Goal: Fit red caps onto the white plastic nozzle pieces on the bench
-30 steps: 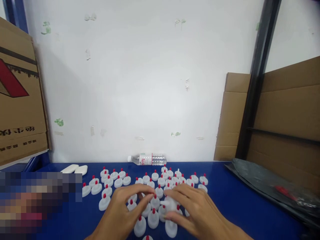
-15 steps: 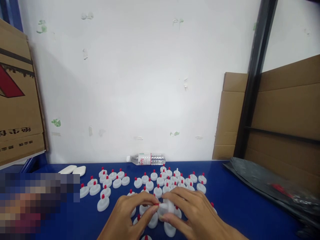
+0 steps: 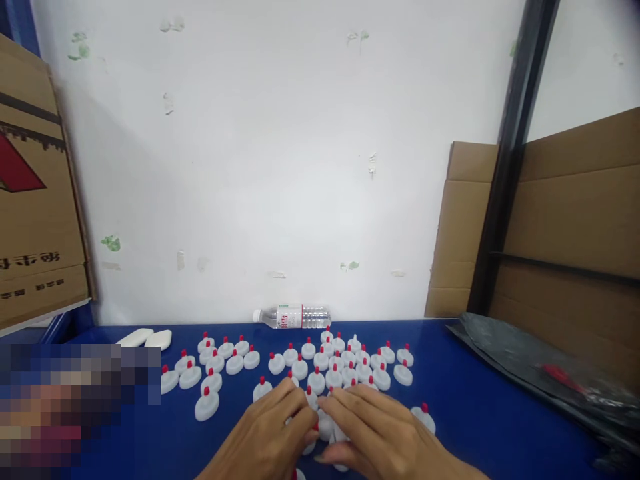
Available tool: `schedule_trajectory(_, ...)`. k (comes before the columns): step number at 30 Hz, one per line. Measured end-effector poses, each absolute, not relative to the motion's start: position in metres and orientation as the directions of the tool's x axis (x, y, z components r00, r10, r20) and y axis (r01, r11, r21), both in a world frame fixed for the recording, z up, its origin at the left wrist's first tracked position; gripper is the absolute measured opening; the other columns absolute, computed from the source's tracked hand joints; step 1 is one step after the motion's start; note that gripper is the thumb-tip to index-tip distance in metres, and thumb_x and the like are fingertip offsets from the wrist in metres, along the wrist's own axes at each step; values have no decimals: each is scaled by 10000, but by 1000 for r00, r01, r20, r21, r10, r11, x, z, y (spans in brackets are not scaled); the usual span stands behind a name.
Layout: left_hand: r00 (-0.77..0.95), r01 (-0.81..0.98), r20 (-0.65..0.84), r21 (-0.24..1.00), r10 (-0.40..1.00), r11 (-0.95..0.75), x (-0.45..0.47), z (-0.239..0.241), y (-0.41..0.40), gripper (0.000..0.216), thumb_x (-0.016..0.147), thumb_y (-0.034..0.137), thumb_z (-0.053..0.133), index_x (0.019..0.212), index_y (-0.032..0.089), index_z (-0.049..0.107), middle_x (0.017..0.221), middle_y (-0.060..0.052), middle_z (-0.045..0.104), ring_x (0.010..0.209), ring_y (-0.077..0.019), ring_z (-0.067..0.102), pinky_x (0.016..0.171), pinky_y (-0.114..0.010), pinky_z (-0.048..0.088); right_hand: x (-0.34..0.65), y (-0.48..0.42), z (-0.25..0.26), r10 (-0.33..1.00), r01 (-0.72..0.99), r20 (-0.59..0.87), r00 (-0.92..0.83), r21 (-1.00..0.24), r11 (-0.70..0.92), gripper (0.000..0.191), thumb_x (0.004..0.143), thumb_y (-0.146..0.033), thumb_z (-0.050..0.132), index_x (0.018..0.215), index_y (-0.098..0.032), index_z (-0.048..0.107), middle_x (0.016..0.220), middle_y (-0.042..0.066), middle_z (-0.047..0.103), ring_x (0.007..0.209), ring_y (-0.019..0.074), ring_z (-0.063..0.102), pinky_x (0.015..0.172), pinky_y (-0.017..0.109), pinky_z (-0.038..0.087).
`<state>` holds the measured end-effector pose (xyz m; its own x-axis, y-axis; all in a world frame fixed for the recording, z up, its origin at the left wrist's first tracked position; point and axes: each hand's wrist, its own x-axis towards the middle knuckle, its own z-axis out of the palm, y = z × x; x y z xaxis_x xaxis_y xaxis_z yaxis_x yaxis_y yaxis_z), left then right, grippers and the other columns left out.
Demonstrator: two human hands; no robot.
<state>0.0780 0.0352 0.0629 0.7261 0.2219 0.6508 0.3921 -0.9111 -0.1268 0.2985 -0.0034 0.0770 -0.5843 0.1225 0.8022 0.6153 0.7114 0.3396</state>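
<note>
My left hand [image 3: 273, 430] is closed, its thumb and curled forefinger pinching the small red tip of a white nozzle cap [image 3: 326, 427]. From the other side my right hand [image 3: 383, 427] grips the wide white base of the same cap, fingers bent over it and thumb below. The cap lies sideways between both hands, partly hidden by the fingers. Around and beneath the hands stand several more white nozzle caps with red tips, such as one nozzle cap [image 3: 207, 405] to the left and another nozzle cap [image 3: 424, 420] beside my right wrist.
Many similar caps spread over the blue table [image 3: 480, 400]. A clear water bottle [image 3: 293, 317] lies along the white wall. Two white oval objects [image 3: 159, 340] rest at the back left. A dark plastic bag [image 3: 525, 373] is on the right, near cardboard [image 3: 575, 220].
My left fingers have curled more tightly over the red tip. My right hand has closed further over the base. The caps on the table stay in place.
</note>
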Motion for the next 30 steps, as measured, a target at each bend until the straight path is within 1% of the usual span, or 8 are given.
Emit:
schedule_trajectory(5,722,379,653,-100,227,-920,81,64,36,221,998,109,352,890,215,513,804,-35,622,715,-197,538,674,-312,491,297,-5,79,168,621,793,-586,306,721,354,1055,-380,472,1157,-99,661,976,68,790,866,151,754,885,214,577)
schedule_trajectory(9,707,348,676,-78,207,-934,76,68,44,238,1010,108,350,895,204,535,858,-51,616,790,-211,519,708,-340,465,314,-1,98,509,663,638,-578,4,748,239,1064,-336,466,1135,-237,670,1136,37,756,1026,157,726,910,245,559)
schedule_trajectory(12,673,413,683,-31,282,-910,65,71,53,234,992,75,366,919,187,558,936,-71,617,896,-227,515,785,-378,459,351,12,115,769,807,493,-408,-200,556,166,1011,-346,544,1048,-263,682,1071,28,752,976,188,717,864,277,540)
schedule_trajectory(15,602,494,713,20,358,-869,55,73,62,239,1000,89,383,895,185,574,916,-63,615,906,-222,511,789,-382,452,400,31,123,921,931,319,-224,-208,299,145,940,-354,582,965,-262,691,978,33,745,894,229,699,798,317,506)
schedule_trajectory(20,576,500,710,86,405,-862,52,74,66,258,1013,121,369,877,184,578,903,-61,619,890,-212,511,777,-380,454,449,45,115,991,980,121,-62,-181,83,54,700,-193,682,736,-219,713,853,76,721,832,284,675,695,342,450)
schedule_trajectory(26,572,469,711,125,409,-874,53,73,63,233,1006,103,391,925,187,593,1029,-79,630,1012,-223,531,824,-370,483,453,35,114,956,915,-202,-214,-385,123,227,653,-221,761,873,-279,772,705,-29,748,663,189,707,551,232,427)
schedule_trajectory(28,574,471,707,127,413,-873,53,73,63,230,1004,107,396,920,187,594,1028,-80,631,1018,-227,536,829,-375,489,473,37,119,977,901,-168,-128,-432,44,343,601,-248,829,938,-295,784,722,-11,762,670,206,719,578,250,457)
schedule_trajectory(30,575,467,707,130,412,-875,53,73,64,230,1003,110,398,913,185,596,1033,-81,632,1035,-231,537,841,-377,493,505,41,128,983,894,68,170,-431,-125,214,623,-345,853,811,-258,799,650,54,739,590,217,699,595,303,462)
